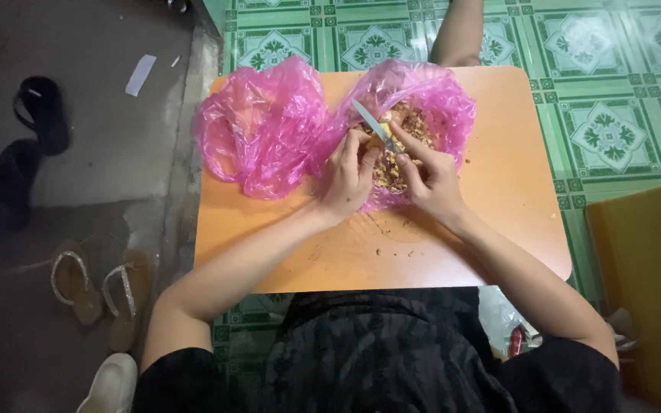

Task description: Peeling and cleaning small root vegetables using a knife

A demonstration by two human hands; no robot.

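Peeling in hand at the centre of the frame, over a pink plastic bag (422, 99) spread open on the orange worktop (514, 191). Left hand (348, 174) closed around a small yellowish piece (382, 143), pinched near the fingertips; kind of food too small to tell. Right hand (428, 174) wrapped on a small knife (369, 119), blade slanting toward the upper left of the frame and touching the piece. Brown peelings (415, 122) heaped inside the bag, just under both hands. A second pink bag (258, 130), crumpled and bulging, at the upper left of the worktop, touching the first. A few scraps (392, 237) scattered on the bare worktop below the hands.

To do this well, by judgement: keep the piece low over the open bag so shavings fall in, not on the worktop. Turn the piece with the left fingers rather than shifting the knife. Hold the blade shallow, taking thin skin only. Keep the left thumb clear of the edge's path. Short, controlled strokes suit so small a piece.
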